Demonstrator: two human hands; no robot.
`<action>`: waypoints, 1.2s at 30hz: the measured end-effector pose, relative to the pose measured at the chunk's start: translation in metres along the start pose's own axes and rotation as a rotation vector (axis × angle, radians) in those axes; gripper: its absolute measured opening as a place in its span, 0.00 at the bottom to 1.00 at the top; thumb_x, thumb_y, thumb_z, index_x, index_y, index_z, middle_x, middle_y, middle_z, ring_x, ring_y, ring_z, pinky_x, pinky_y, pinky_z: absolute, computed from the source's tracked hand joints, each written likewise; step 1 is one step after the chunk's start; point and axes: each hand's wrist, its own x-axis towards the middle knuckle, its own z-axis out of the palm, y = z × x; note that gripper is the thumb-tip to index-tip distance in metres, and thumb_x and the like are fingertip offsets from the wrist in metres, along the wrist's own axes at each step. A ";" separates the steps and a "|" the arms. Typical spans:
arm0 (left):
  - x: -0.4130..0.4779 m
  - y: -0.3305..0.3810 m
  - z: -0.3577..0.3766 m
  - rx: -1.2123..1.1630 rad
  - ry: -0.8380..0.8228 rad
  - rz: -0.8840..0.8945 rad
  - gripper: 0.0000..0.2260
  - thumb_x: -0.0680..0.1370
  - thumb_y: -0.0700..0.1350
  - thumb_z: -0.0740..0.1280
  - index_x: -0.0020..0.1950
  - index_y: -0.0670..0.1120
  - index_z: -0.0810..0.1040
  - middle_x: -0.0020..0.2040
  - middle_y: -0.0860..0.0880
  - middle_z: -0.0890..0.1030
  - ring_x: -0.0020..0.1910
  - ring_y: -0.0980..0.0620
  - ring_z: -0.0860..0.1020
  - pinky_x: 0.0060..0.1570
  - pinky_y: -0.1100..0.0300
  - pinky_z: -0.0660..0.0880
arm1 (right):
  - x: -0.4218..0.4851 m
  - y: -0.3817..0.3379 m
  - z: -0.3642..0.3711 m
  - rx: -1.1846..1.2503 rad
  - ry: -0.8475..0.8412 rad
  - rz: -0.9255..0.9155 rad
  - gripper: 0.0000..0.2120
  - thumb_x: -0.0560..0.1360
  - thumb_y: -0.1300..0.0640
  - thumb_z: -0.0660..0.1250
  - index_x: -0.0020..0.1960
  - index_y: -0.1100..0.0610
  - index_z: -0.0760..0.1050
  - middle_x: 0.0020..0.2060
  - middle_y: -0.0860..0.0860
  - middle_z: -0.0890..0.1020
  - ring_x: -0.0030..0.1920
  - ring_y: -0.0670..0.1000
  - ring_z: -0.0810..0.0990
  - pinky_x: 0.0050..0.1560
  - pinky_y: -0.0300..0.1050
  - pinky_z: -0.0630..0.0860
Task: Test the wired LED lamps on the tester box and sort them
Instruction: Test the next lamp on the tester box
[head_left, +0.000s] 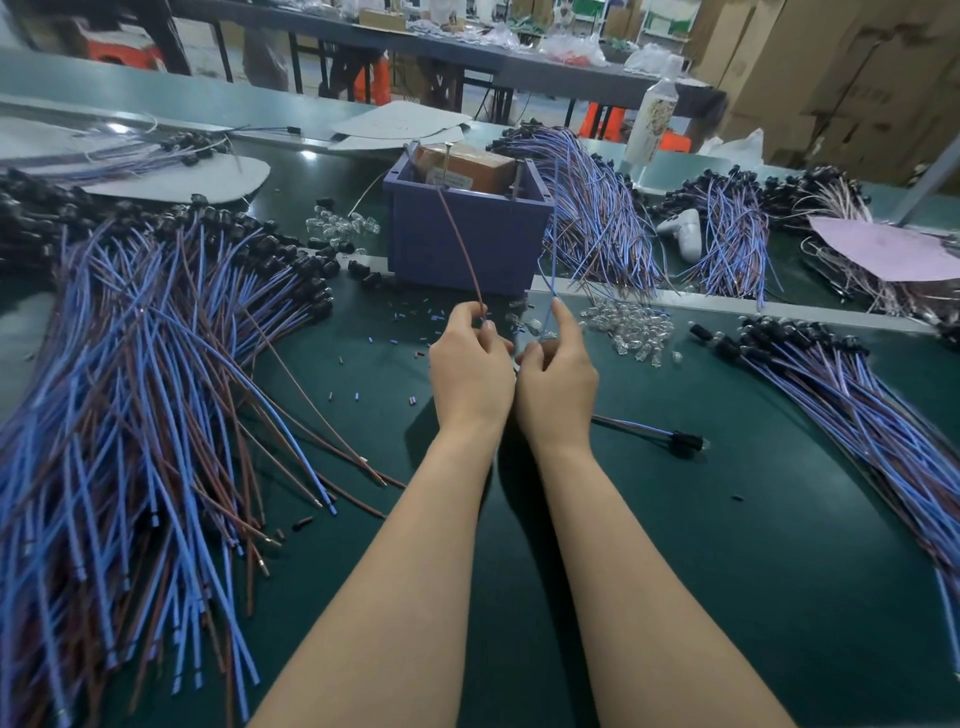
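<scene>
1. Brown wire (460, 244) pinched in my left hand (470, 364), blue wire (554, 234) pinched in my right hand (558, 374). Both ends reach up to the purple box (467, 239).
2. Testing step, I judge. The lamp is hidden between my hands. Next: check for glow, then sort.

no readable print; tester box (467, 244) label (451, 180) blurred

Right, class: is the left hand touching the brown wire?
Touching. The head view shows the left hand pinching the brown wire between its fingertips, in front of the purple box.
</scene>
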 end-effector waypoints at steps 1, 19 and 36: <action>0.000 0.000 0.000 0.003 -0.004 -0.005 0.09 0.80 0.40 0.59 0.59 0.43 0.74 0.37 0.51 0.80 0.40 0.50 0.78 0.47 0.59 0.73 | 0.000 0.000 0.000 -0.013 -0.006 -0.002 0.24 0.77 0.66 0.58 0.72 0.56 0.65 0.47 0.61 0.82 0.48 0.60 0.77 0.46 0.42 0.66; 0.002 0.000 0.000 -0.019 -0.025 -0.023 0.09 0.81 0.40 0.59 0.59 0.44 0.74 0.40 0.48 0.82 0.41 0.47 0.78 0.50 0.51 0.77 | 0.005 0.002 0.000 -0.095 -0.074 0.014 0.28 0.76 0.68 0.56 0.74 0.55 0.62 0.52 0.57 0.78 0.54 0.56 0.74 0.55 0.42 0.66; 0.006 -0.002 0.000 -0.004 -0.030 -0.008 0.10 0.80 0.40 0.59 0.60 0.44 0.75 0.40 0.48 0.81 0.43 0.49 0.79 0.51 0.54 0.76 | 0.006 0.000 0.002 -0.119 -0.110 0.047 0.26 0.77 0.65 0.57 0.74 0.53 0.63 0.58 0.55 0.77 0.58 0.55 0.75 0.58 0.46 0.68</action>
